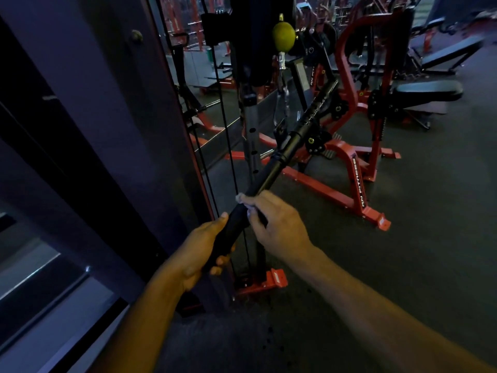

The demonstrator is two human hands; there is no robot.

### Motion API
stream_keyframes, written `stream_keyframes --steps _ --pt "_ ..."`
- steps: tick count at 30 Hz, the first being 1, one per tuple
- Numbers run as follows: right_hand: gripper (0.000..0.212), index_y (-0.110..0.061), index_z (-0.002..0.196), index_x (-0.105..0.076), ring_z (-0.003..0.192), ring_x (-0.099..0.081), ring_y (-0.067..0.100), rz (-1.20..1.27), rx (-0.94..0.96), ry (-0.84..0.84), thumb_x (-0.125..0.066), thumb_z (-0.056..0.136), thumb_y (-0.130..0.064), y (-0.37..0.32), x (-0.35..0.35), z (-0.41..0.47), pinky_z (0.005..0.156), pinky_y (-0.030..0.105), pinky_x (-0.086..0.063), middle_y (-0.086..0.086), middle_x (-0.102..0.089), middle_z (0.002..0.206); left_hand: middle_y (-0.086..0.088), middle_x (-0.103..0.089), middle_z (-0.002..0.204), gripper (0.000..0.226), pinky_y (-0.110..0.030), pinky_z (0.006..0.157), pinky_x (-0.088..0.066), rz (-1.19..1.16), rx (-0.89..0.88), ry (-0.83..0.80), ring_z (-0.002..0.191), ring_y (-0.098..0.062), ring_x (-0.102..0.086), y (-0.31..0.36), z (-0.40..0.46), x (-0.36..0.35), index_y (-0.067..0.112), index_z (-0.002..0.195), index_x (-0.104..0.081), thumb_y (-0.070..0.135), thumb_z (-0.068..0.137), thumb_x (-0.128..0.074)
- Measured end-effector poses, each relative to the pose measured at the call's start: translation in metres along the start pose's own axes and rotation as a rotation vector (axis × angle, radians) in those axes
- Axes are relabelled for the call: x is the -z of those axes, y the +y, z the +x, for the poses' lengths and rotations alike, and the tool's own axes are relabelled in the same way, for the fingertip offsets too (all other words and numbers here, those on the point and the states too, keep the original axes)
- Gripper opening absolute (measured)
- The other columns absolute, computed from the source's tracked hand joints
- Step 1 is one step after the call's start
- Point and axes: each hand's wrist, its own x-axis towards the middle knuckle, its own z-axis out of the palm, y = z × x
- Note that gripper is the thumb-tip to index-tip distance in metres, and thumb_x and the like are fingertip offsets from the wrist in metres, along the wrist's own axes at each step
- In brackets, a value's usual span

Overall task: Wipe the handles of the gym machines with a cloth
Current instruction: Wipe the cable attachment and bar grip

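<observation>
Two bare forearms reach in from the bottom of the view toward a long black bar (285, 154) that slants from low near the person up and away to the right. At the near end, the left hand (204, 251) is wrapped around the bar's padded black grip (231, 232), thumb lying up along it and fingertips curling out from underneath. Just above it on the same bar, the right hand (277, 222) closes around the shaft with a small pale cloth (243, 200) bunched beneath its fingers; only a crumpled corner of the cloth peeks out at the upper left of the knuckles, pressed against the bar. So both hands are clamped on the bar, close together, the left on the grip and the right on the cloth.

Midway up, the bar hangs from a metal clip and chain (282, 103), and above that sits a yellow-green ball (283, 36) on the cable line. Thin black cables (226, 125) run nearly vertically just left of the bar, alongside a dark upright frame (113, 125).

Behind the bar stands a red machine frame (355, 168) with white lettering on its leg, its feet planted on dark speckled rubber flooring (430, 211). Farther right is a black padded bench (427, 90), and more red equipment fades into the dim background.
</observation>
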Motion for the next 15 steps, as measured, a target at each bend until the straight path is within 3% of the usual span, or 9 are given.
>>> stream_keyframes --steps 5,7,9,11,15 --pt "0.026 -0.009 0.118 -0.07 0.087 -0.061 0.018 -0.195 0.129 -0.122 -0.062 0.094 -0.008 0.027 0.024 0.016 0.081 0.026 -0.051 0.003 -0.063 0.097 -0.004 -0.052 0.067 0.059 -0.02 0.034 -0.028 -0.079 0.03 -0.075 0.044 -0.011 -0.035 -0.002 0.003 -0.003 0.004 0.117 -0.067 0.056 0.103 -0.043" --pt "0.026 -0.011 0.117 -0.069 0.09 -0.061 0.015 -0.248 0.063 -0.09 -0.062 0.092 -0.007 0.047 0.039 0.032 0.084 0.027 -0.054 0.002 -0.063 0.1 -0.004 -0.048 0.068 0.057 -0.021 0.034 -0.029 -0.091 0.023 -0.141 0.045 -0.009 -0.033 -0.001 0.004 -0.003 0.013 0.123 -0.072 0.056 0.105 -0.039" --pt "0.026 -0.011 0.116 -0.069 0.092 -0.063 0.017 -0.289 -0.015 -0.039 -0.06 0.092 -0.006 0.064 0.052 0.047 0.082 0.036 -0.056 0.003 -0.063 0.103 -0.003 -0.046 0.069 0.059 -0.021 0.034 -0.03 -0.09 0.019 -0.191 0.045 -0.008 -0.033 -0.001 0.005 -0.004 0.015 0.126 -0.071 0.057 0.105 -0.036" --pt "0.024 -0.009 0.115 -0.069 0.093 -0.063 0.018 -0.301 -0.059 0.001 -0.058 0.094 -0.007 0.068 0.056 0.052 0.082 0.037 -0.056 0.004 -0.064 0.104 -0.003 -0.045 0.069 0.06 -0.021 0.034 -0.03 -0.094 0.025 -0.201 0.044 -0.008 -0.032 -0.003 0.006 -0.005 0.014 0.127 -0.07 0.057 0.105 -0.035" --pt "0.03 -0.011 0.125 -0.066 0.097 -0.057 0.005 -0.181 -0.023 -0.019 -0.055 0.097 -0.013 0.036 0.033 0.021 0.088 0.017 -0.05 0.001 -0.064 0.108 -0.004 -0.044 0.069 0.061 -0.019 0.032 -0.03 -0.127 0.044 -0.222 0.042 -0.008 -0.031 -0.006 0.009 -0.003 0.014 0.13 -0.068 0.059 0.103 -0.038"
